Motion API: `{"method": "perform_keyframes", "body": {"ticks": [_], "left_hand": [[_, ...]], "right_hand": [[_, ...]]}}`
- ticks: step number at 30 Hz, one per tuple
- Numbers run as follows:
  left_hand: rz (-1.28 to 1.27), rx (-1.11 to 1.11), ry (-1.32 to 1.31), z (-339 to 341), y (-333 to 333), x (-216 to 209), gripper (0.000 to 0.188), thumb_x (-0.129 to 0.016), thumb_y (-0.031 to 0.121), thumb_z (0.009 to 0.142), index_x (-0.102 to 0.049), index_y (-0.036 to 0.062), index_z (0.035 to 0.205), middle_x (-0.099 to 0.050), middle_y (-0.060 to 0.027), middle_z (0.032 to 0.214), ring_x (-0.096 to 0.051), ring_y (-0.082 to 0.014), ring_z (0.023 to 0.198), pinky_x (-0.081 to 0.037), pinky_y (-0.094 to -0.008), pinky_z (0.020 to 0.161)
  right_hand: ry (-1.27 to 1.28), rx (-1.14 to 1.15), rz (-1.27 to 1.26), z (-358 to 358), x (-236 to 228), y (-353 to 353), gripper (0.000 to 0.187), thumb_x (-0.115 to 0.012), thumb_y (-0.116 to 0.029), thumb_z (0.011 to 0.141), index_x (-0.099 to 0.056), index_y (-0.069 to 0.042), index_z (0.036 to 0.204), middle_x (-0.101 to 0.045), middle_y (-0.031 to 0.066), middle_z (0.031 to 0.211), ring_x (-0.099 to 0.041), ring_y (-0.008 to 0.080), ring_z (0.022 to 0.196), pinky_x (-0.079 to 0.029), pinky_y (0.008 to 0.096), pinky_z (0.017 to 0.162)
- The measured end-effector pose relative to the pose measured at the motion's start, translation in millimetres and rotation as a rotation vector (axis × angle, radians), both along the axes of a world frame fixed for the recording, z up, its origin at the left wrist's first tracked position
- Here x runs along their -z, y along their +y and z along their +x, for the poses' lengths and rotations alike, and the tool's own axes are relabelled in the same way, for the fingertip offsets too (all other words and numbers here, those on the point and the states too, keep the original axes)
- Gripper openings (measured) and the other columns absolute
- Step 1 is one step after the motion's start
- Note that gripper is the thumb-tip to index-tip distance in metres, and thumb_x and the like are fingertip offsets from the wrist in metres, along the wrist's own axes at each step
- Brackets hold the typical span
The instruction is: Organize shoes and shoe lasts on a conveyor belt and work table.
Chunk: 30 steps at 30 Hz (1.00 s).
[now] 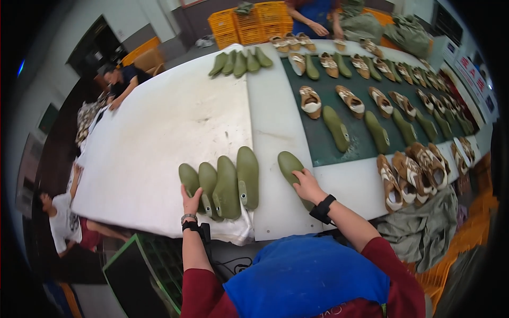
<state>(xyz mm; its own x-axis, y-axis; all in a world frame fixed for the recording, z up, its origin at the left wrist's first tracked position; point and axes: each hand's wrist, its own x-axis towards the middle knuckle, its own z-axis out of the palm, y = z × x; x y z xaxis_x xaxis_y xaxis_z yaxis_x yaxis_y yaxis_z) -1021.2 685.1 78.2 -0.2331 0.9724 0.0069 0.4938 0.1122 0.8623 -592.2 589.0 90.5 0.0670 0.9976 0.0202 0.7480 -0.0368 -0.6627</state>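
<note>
Green shoe lasts lie on the white table before me, several of them side by side. My left hand (191, 201) closes round the heel end of the leftmost shoe last (189, 176). Beside it rest two more lasts, the wider one (227, 183) touching its neighbour, and then another last (247, 172) with a metal-ringed hole in its side. Farther right, my right hand (308, 186) grips a separate green shoe last (289, 163) from above, its toe pointing away from me. The fingers of both hands are partly hidden.
On the right, a dark green mat (323, 146) carries rows of brown-and-white shoe uppers (350, 100) and green lasts. More uppers (389, 183) crowd the near right edge. Several lasts (240, 63) stand at the far edge. Co-workers are at the left and far side; orange crates (249, 26) stand behind.
</note>
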Motion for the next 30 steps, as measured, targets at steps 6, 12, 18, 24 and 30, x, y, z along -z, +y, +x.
{"method": "perform_keyframes", "body": {"ticks": [6,12,18,24,30], "left_hand": [[0.081,0.024,0.137,8,17,21,0.065,-0.059,0.002,0.066,-0.04,0.0053,0.128,-0.048,-0.0169,0.122,-0.048,-0.0287,0.112,-0.038,-0.035,0.096],[-0.085,0.243,-0.113,71,-9,3,0.07,-0.051,-0.009,0.069,-0.03,0.0053,0.135,-0.038,-0.0171,0.133,-0.04,-0.0282,0.12,-0.031,-0.0342,0.102],[-0.093,0.331,-0.096,140,-31,7,0.072,-0.05,-0.008,0.071,-0.027,0.0066,0.137,-0.034,-0.0174,0.138,-0.038,-0.0292,0.123,-0.03,-0.0363,0.103],[-0.133,0.356,-0.246,137,-42,2,0.072,-0.054,-0.002,0.076,-0.021,0.0075,0.139,-0.034,-0.0169,0.137,-0.039,-0.0287,0.121,-0.032,-0.0373,0.101],[0.125,0.402,0.106,123,-73,-29,0.057,-0.066,0.029,0.081,-0.046,-0.0038,0.123,-0.048,-0.0236,0.123,-0.048,-0.0339,0.113,-0.039,-0.038,0.096]], "right_hand": [[0.021,0.148,0.072,-10,2,-1,0.039,-0.051,-0.001,0.073,-0.055,-0.006,0.111,-0.049,0.0272,0.106,-0.054,0.044,0.089,-0.045,0.0469,0.082],[-0.006,0.234,-0.116,-25,12,18,0.045,-0.055,-0.006,0.074,-0.05,-0.01,0.118,-0.037,0.0317,0.121,-0.05,0.0478,0.099,-0.046,0.0474,0.084],[-0.084,0.379,-0.144,-7,-8,8,0.052,-0.059,-0.021,0.077,-0.044,-0.01,0.126,-0.035,0.0317,0.126,-0.044,0.0479,0.109,-0.043,0.0483,0.088],[0.028,0.56,0.236,112,-8,-57,0.041,-0.058,-0.021,0.075,-0.054,-0.003,0.112,-0.056,0.0213,0.104,-0.054,0.037,0.097,-0.044,0.044,0.085],[-0.533,1.043,-0.016,240,-45,-191,0.03,-0.059,-0.02,0.074,-0.06,-0.01,0.102,-0.057,0.0103,0.103,-0.049,0.0309,0.103,-0.04,0.044,0.087]]}}
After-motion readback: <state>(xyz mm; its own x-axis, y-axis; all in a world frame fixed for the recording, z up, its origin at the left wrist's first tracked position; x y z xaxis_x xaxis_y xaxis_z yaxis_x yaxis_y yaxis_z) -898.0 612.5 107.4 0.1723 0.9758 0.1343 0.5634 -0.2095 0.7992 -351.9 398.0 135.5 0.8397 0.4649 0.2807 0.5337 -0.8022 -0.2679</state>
